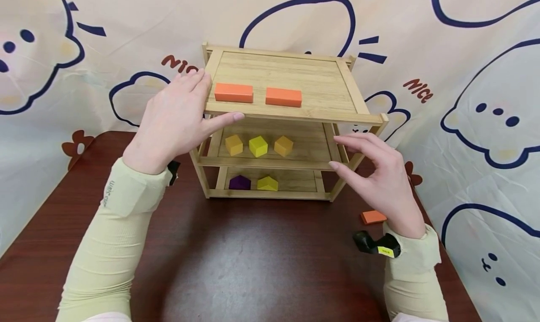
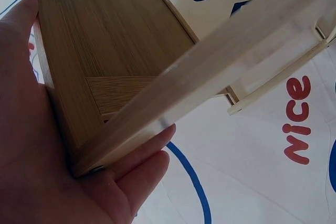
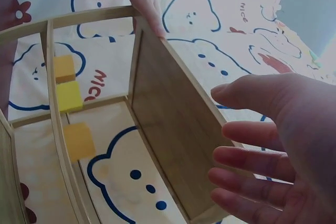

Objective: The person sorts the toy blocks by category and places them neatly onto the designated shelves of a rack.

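Note:
A wooden three-tier shelf [image 1: 287, 71] stands on the table. My left hand [image 1: 173, 113] rests against its top left front corner, fingers along the side and thumb along the front edge; the left wrist view shows the corner [image 2: 86, 163] against the palm. Two orange rectangular blocks, a left one [image 1: 234, 93] and a right one [image 1: 283, 97], lie on the top tier. Off the shelf's right front side, my right hand [image 1: 375, 176] hovers with thumb and fingers spread apart, holding nothing. In the right wrist view its fingers [image 3: 252, 157] appear near the top board [image 3: 163, 108].
On the middle tier sit a yellow cube [image 1: 258, 146] and two orange-yellow ones, left [image 1: 234, 145] and right [image 1: 283, 146]. The bottom tier bears a purple block [image 1: 239, 183] and a yellow block [image 1: 267, 183]. Another orange block [image 1: 373, 217] lies on the table beside my right wrist.

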Demonstrator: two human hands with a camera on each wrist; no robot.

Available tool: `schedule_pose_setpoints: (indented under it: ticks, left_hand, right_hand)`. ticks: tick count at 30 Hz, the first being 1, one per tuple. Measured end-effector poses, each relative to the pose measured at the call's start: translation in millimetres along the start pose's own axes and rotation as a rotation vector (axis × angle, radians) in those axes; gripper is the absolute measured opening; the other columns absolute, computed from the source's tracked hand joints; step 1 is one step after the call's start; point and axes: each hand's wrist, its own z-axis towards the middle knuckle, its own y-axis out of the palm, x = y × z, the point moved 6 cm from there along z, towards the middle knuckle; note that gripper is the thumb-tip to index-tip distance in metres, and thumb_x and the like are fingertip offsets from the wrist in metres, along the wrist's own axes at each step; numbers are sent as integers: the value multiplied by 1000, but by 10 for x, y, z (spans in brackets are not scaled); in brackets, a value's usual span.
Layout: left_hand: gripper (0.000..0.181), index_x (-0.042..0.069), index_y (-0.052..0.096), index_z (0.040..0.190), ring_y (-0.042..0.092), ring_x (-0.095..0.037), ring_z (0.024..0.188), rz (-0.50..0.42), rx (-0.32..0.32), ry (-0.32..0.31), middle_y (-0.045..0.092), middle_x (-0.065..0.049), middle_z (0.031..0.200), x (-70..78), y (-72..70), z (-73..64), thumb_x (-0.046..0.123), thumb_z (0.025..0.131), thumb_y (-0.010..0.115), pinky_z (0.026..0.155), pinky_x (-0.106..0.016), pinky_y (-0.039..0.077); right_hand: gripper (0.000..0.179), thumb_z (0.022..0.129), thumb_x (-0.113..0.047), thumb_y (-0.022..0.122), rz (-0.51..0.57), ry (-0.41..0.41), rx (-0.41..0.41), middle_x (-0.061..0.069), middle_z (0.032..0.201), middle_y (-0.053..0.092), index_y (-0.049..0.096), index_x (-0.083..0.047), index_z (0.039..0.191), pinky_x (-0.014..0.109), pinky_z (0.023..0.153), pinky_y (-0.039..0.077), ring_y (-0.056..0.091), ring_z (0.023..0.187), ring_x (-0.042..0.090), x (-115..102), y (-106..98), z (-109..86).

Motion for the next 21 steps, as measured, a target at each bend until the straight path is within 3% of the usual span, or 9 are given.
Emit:
schedule_pose_setpoints:
  ticks: [11, 21]
  left_hand:
    - [106, 4, 35, 157, 40, -41, 139, 1, -8, -7, 41, -22, 155, 0, 0, -3, 83, 87, 47, 105, -64, 37]
    - [106, 4, 33, 158, 40, -41, 140, -2, -13, -10, 40, -21, 156, 4, 3, -5, 83, 88, 46, 105, -64, 37]
  right_hand:
    - [56, 77, -1, 88, -44, 46, 42, -2, 124, 69, 73, -15, 128, 22, 100, 42, 62, 114, 17, 33, -178, -79]
    - [61, 76, -1, 89, -84, 105, 60, -3, 126, 68, 72, -20, 131, 19, 95, 42, 60, 109, 12, 158, -343, -186]
